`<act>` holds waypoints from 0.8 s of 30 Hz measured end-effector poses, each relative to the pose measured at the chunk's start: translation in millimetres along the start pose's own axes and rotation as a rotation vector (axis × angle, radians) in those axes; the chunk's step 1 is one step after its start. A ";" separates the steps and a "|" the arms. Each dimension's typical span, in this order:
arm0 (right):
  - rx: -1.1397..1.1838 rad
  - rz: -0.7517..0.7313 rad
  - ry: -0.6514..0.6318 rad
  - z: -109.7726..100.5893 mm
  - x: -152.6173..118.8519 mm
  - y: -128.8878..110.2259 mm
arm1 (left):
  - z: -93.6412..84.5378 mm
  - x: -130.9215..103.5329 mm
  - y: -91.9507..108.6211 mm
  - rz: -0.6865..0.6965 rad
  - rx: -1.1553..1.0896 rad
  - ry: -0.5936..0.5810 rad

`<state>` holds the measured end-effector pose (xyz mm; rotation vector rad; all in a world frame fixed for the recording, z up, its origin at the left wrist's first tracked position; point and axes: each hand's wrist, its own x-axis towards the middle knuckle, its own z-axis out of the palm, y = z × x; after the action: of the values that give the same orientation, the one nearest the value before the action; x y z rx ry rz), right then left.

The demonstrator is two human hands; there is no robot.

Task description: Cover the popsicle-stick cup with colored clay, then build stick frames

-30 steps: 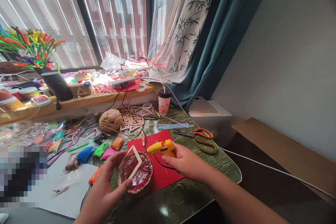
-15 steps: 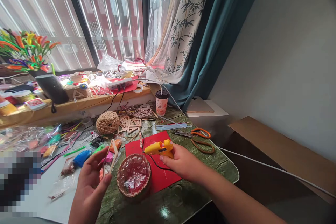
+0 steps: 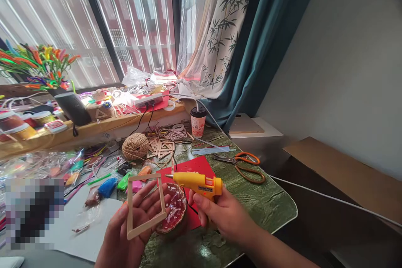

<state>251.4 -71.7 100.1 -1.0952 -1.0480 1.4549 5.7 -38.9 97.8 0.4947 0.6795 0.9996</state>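
A square frame of light wooden sticks (image 3: 145,227) rests against the thumb and fingers of my left hand (image 3: 138,213), palm up. My right hand (image 3: 216,209) is wrapped round a yellow glue gun (image 3: 197,182). Its metal nozzle points left, close to the frame's top right corner. Behind my left fingers stands a round bowl (image 3: 176,209) with a braided rim and a shiny red inside, partly hidden. Under the glue gun and bowl lies a red sheet (image 3: 199,165) on the green table (image 3: 266,201).
Orange-handled scissors (image 3: 248,165) lie right of the red sheet. Farther back are a twine ball (image 3: 135,145), loose wooden sticks (image 3: 161,147) and a lidded cup (image 3: 197,122). Colourful clay packets (image 3: 108,187) lie at the left. A white cable crosses the right edge.
The wooden frame has turned to face me as my left hand opened behind it and moved right, over the bowl's edge. My right hand has brought the glue gun nearer, now level, beside the frame.
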 end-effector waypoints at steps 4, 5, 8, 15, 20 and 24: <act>-0.022 0.014 -0.034 6.1 0.8 1.1 | 4.3 -0.3 -9.9 -0.021 0.085 -0.044; -0.023 0.011 -0.015 4.7 1.2 2.4 | 3.3 0.0 -10.0 -0.009 0.111 -0.028; -0.022 0.004 0.073 -5.9 2.9 6.1 | -5.5 0.3 -4.8 0.111 0.256 0.067; -0.150 0.040 0.188 -31.5 8.9 8.4 | -14.8 3.4 9.7 0.570 1.280 0.243; -0.048 0.068 0.291 -38.5 11.2 20.2 | -6.1 20.4 2.1 0.619 1.852 -0.033; -0.021 0.058 0.293 -42.0 9.6 25.3 | -6.8 24.1 4.4 0.569 1.900 -0.096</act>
<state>286.2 -62.6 65.4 -1.3173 -0.8308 1.2823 7.1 -15.1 89.0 2.4608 1.3155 0.5231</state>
